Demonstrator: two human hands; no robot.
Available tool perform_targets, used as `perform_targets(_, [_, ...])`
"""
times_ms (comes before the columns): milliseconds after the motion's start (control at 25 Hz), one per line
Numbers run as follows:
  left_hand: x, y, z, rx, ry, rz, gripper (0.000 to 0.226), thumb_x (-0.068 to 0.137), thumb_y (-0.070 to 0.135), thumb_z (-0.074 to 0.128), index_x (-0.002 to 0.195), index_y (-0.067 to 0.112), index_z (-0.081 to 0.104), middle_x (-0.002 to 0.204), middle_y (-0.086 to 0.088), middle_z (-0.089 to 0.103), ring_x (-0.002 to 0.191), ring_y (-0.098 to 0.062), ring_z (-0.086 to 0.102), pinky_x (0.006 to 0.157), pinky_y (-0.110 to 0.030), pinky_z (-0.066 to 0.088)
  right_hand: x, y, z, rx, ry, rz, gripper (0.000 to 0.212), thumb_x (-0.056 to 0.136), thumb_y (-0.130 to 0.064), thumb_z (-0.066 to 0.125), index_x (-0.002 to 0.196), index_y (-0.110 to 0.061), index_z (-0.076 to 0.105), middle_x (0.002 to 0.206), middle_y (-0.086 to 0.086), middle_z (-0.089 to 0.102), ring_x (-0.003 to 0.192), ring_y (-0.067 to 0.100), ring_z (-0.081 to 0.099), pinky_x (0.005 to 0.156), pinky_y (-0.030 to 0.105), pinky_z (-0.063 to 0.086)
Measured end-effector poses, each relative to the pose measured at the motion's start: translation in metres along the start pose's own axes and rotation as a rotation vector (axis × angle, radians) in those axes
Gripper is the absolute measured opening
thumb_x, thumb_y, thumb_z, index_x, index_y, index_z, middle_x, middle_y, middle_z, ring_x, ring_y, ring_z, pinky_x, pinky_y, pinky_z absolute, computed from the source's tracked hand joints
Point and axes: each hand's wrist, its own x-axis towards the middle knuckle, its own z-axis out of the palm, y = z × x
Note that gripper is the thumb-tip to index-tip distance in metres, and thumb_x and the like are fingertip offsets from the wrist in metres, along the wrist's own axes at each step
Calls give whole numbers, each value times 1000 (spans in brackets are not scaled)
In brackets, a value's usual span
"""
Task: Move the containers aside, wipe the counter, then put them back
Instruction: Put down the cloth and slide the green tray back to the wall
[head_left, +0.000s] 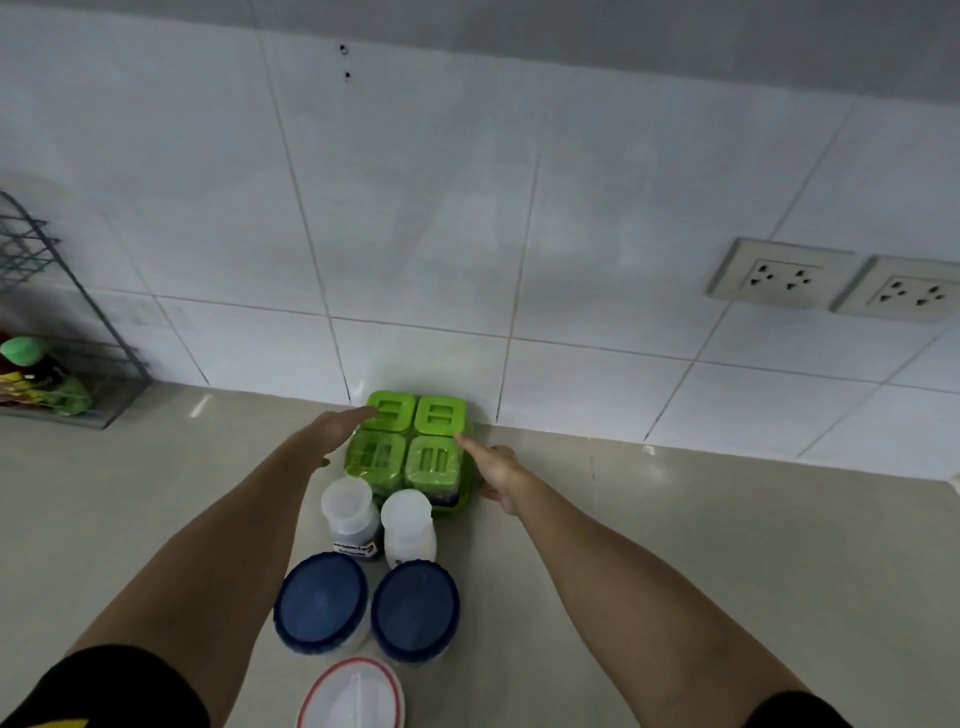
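Note:
A green tray of several green-lidded spice jars (410, 441) stands against the tiled wall on the beige counter (675, 545). My left hand (337, 427) lies flat against the tray's left side, fingers reaching the back left lid. My right hand (496, 467) is at the tray's right side, fingers spread, thumb near the front corner. In front of the tray stand two white-capped bottles (349, 512) (408, 525). Nearer me are two blue-lidded jars (320, 603) (414, 609), then a white lid with a red rim (353, 696).
A wire rack (62, 332) with green and red packets stands on the counter at far left. Two wall sockets (779, 274) (904, 292) sit on the tiles at right. Bare counter stretches to the left and right of the containers.

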Motion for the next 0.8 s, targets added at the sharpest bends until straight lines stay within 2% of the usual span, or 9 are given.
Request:
perform_targets(120, [12,-6,6,16,-66,-41,82,69,61,71,129,9,51,125,-13,59,111,-31,58,97,-41,46,33,8,10,87,-17,-16,122,29,-81,76,128,-13,53,126,7,63,109,25,64,96,43,53])
perform_targets(200, [15,-7,10,0,-48,-13,70,75,52,72,120,2,54,113,-14,64,98,-29,62,86,-37,50,52,17,13,96,5,-25,123,23,-78,79,123,-12,57,120,8,67,104,25,67,93,44,55])
perform_targets(320, [17,-7,10,-27,-43,-4,65,76,46,74,115,-2,56,109,-16,66,92,-29,64,76,-36,52,41,10,10,121,28,-50,102,27,-66,81,108,-7,65,109,10,71,95,26,70,87,46,57])
perform_targets(440, [15,-8,7,-46,-77,-4,68,71,44,79,115,-2,58,112,-18,68,96,-31,66,80,-40,56,25,5,3,133,19,-70,84,35,-58,85,98,-7,65,104,11,71,93,26,70,87,46,58])
perform_targets(560, [7,1,11,-36,-145,2,70,69,43,81,117,-2,57,113,-16,67,96,-29,67,72,-37,56,17,4,-16,181,23,-64,68,54,-44,89,102,-3,65,105,11,72,94,25,70,89,43,57])
perform_targets(680, [-3,23,27,5,-243,18,70,65,43,84,115,1,59,109,-15,68,94,-27,69,73,-36,57,4,8,-48,214,27,-71,76,50,-45,89,108,-2,67,106,11,73,92,23,71,86,41,58])
perform_targets(720, [-8,32,34,19,-268,15,68,66,41,84,114,0,59,106,-14,68,91,-26,69,73,-35,57,-1,10,-60,221,40,-78,73,52,-44,89,108,-2,68,105,11,73,91,23,71,84,40,59])
perform_targets(800, [-17,49,55,38,-313,16,65,68,37,84,114,0,58,106,-14,68,91,-25,68,75,-35,57,-12,14,-86,263,65,-90,55,66,-34,86,106,0,69,102,12,73,86,22,71,74,34,60])
